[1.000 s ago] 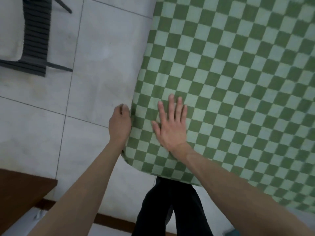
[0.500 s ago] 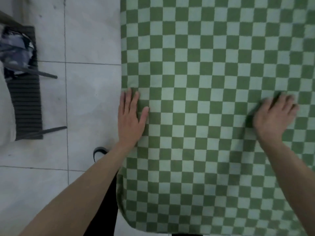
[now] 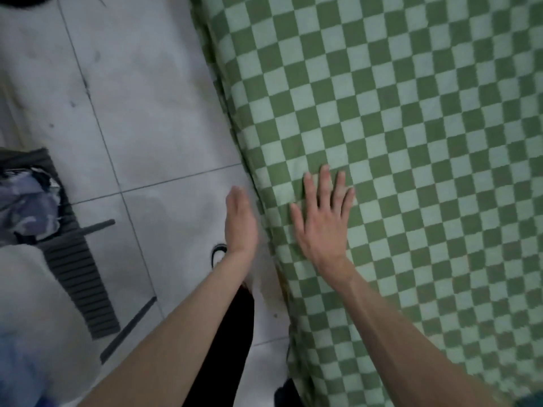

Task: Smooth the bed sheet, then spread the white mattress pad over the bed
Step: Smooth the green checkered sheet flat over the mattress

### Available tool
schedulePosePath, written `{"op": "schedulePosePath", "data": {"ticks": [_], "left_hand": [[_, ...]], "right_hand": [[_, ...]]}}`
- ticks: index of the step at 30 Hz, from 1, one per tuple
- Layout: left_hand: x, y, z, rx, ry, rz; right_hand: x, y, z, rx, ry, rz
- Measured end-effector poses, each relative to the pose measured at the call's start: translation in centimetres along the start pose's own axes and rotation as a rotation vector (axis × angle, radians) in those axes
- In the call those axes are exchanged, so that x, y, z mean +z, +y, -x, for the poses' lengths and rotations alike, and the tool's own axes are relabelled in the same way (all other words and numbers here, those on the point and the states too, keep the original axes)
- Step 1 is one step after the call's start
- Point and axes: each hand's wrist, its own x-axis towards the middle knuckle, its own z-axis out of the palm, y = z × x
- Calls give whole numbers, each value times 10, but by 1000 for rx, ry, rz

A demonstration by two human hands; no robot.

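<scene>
A green and pale-green checkered bed sheet covers the bed across the right side of the view. My right hand lies flat on the sheet near the bed's left edge, fingers straight and spread. My left hand is held edge-on with straight fingers just off the bed's left side, above the floor, holding nothing. A soft white mass at the lower left may be the mattress pad; I cannot tell for sure.
Pale floor tiles run along the bed's left side. A dark slatted chair stands at the left with a blue patterned cloth on it. My dark trouser leg and a shoe stand close to the bed's edge.
My right hand has slid left across the sheet to near the bed's left edge. My left hand has come off the sheet and now hangs beside the bed. The view has turned.
</scene>
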Motion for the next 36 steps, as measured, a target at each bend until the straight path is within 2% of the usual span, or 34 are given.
{"op": "schedulePosePath", "data": {"ticks": [2,4,5,6,9,10,12,14,17,19,21,23,25,29,31,33,36], "left_hand": [[14,60,-37,66,-96,83],[34,109,-68,-45,-223,232],[42,121,-78,-114,-244,255],[45,128,-86,-171,-249,257],[31,124,-96,-327,-346,257],[25,122,-98,-360,-395,226],[14,129,-103,-411,-435,176],[6,149,-106,-369,-355,149],[0,195,-112,-189,-211,155],[2,239,-119,-91,-219,169],[14,288,-134,-39,-240,165],[29,335,-158,-27,-236,182],[42,366,-188,-72,-245,218],[42,381,-232,-245,-249,266],[37,380,-244,-331,-247,283],[35,382,-252,-399,-277,278],[28,402,-258,-422,-227,186]], "right_hand": [[-10,2,6,-95,-37,-26],[-26,18,-10,-103,-7,-65],[-35,32,-25,-19,37,-75],[-43,48,-46,140,85,-93],[-63,97,-110,755,172,-257],[-66,104,-127,874,163,-305],[-63,86,-154,976,128,-325],[-59,40,-174,872,117,-280],[-48,-39,-185,361,53,-108],[-42,-78,-181,45,-30,-17],[-48,-91,-180,-122,-108,1],[-61,-74,-197,-193,-109,-7],[-76,-36,-232,-90,-28,-14],[-116,65,-318,772,139,-241],[-129,75,-361,992,153,-319],[-135,49,-408,957,162,-301],[-136,-31,-466,596,143,-182]]}}
